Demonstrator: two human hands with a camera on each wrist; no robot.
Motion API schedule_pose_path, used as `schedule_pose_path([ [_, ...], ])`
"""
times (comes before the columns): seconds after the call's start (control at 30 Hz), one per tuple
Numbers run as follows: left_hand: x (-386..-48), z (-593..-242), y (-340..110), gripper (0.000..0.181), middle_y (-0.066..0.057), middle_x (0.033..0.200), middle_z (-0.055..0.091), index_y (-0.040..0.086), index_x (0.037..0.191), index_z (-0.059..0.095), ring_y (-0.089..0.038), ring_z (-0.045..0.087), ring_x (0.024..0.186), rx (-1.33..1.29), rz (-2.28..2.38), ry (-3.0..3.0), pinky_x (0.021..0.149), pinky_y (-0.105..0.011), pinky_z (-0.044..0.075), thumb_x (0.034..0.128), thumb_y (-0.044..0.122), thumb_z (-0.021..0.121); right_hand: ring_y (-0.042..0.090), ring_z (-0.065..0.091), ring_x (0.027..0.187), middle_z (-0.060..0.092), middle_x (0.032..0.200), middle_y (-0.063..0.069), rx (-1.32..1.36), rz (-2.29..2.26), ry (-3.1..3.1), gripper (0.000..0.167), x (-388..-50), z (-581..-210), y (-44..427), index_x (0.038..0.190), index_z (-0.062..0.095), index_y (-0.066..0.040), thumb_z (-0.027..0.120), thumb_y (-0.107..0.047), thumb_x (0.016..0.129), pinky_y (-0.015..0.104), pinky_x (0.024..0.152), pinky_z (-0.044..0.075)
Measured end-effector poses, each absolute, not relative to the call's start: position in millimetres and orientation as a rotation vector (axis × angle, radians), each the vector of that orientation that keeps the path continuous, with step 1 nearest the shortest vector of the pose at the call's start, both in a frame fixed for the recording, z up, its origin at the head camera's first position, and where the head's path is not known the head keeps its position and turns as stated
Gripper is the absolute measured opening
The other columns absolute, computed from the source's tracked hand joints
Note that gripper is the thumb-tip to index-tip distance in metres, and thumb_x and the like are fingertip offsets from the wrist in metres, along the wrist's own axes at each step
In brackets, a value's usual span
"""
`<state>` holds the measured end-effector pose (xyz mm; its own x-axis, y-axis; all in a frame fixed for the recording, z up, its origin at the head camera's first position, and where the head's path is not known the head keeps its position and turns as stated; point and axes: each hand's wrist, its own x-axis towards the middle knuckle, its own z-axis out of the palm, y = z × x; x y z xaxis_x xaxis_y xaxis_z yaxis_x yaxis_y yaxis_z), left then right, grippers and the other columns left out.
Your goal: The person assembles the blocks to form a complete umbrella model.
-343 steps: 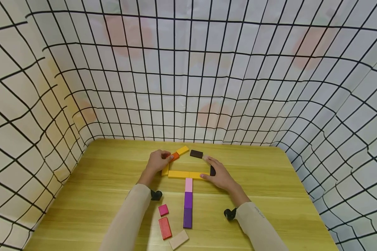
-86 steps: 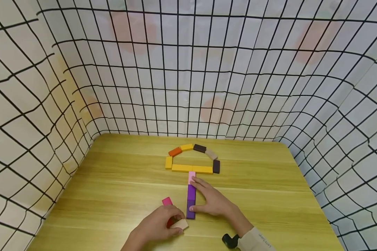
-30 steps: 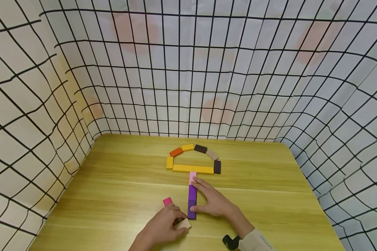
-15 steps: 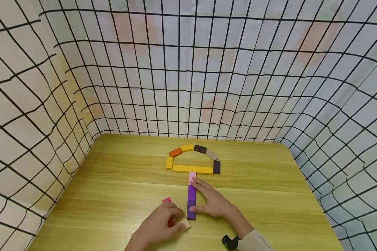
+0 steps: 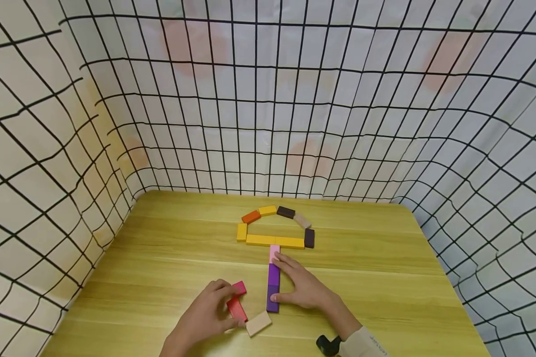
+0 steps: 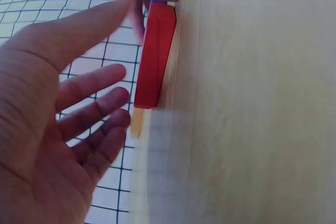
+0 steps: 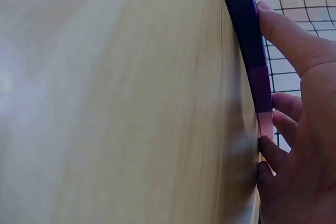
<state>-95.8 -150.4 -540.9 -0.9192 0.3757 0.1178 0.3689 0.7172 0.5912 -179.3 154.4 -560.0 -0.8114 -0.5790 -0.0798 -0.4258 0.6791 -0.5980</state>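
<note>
In the head view, my left hand [image 5: 207, 312] hovers round a red block [image 5: 237, 309], thumb near its lower corner and fingers by a small pink-red block [image 5: 239, 287]. The left wrist view shows the fingers loose and apart, with a gap to the red block [image 6: 156, 56]. A beige block [image 5: 259, 324] lies just right of the thumb. My right hand [image 5: 308, 287] rests its fingertips on a light pink block [image 5: 274, 253] and its thumb on a dark purple block [image 5: 273, 299]. Between those two sits a brighter purple block [image 5: 274, 274], all in one straight column.
Above the column, two yellow blocks [image 5: 261, 240] form a bar. An arch of orange [image 5: 251, 216], yellow, dark [image 5: 286, 212] and beige blocks curves over it. A black wire grid [image 5: 268, 114] stands behind the wooden table [image 5: 362, 267].
My left hand has left the beige block and shifted left to the red one, uncovering both. The right hand stays on the column. Much earlier, both hands were at the arch.
</note>
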Motion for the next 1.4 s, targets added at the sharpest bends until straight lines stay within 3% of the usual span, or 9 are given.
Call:
schedule_pose_path([
  [0.17, -93, -542, -152, 0.073, 0.010, 0.118, 0.061, 0.023, 0.130, 0.069, -0.010, 0.056, 0.104, 0.606, 0.995, 2.837, 0.093, -0.035, 0.056, 0.0694, 0.057, 0.091, 0.030, 0.022, 0.159, 0.020, 0.173, -0.007, -0.786, -0.852, 2.619, 0.098, -178, -559, 155, 0.164, 0.030, -0.027, 0.068, -0.072, 0.085, 0.061, 0.122, 0.032],
  [0.5, -96, -547, -152, 0.063, 0.010, 0.117, 0.064, 0.019, 0.128, 0.069, -0.008, 0.060, 0.102, 0.642, 1.041, 2.829, 0.094, -0.034, 0.057, 0.0752, 0.045, 0.092, 0.030, 0.021, 0.159, 0.019, 0.173, -0.008, -0.794, -0.863, 2.618, 0.098, -179, -557, 155, 0.164, 0.029, -0.027, 0.069, -0.071, 0.086, 0.060, 0.122, 0.031],
  [0.7, -95, -548, -153, 0.058, 0.008, 0.114, 0.065, 0.016, 0.121, 0.070, -0.009, 0.061, 0.099, 0.658, 1.104, 2.842, 0.090, -0.031, 0.057, 0.0738, 0.038, 0.094, 0.030, 0.021, 0.159, 0.020, 0.172, -0.007, -0.800, -0.883, 2.613, 0.097, -179, -558, 155, 0.164, 0.030, -0.027, 0.070, -0.070, 0.086, 0.061, 0.122, 0.031],
  [0.93, -93, -550, -152, 0.054, 0.010, 0.111, 0.064, 0.018, 0.115, 0.070, -0.006, 0.058, 0.094, 0.682, 1.101, 2.840, 0.084, -0.026, 0.056, 0.0721, 0.038, 0.095, 0.030, 0.022, 0.159, 0.019, 0.172, -0.008, -0.793, -0.887, 2.608, 0.097, -178, -560, 155, 0.164, 0.030, -0.028, 0.069, -0.070, 0.086, 0.062, 0.122, 0.032],
  [1.4, -90, -552, -149, 0.055, 0.011, 0.114, 0.063, 0.020, 0.116, 0.069, -0.006, 0.058, 0.096, 0.705, 1.075, 2.854, 0.087, -0.028, 0.056, 0.0745, 0.049, 0.091, 0.031, 0.022, 0.159, 0.020, 0.172, -0.007, -0.769, -0.872, 2.613, 0.098, -178, -560, 154, 0.164, 0.029, -0.028, 0.070, -0.070, 0.085, 0.062, 0.122, 0.032],
])
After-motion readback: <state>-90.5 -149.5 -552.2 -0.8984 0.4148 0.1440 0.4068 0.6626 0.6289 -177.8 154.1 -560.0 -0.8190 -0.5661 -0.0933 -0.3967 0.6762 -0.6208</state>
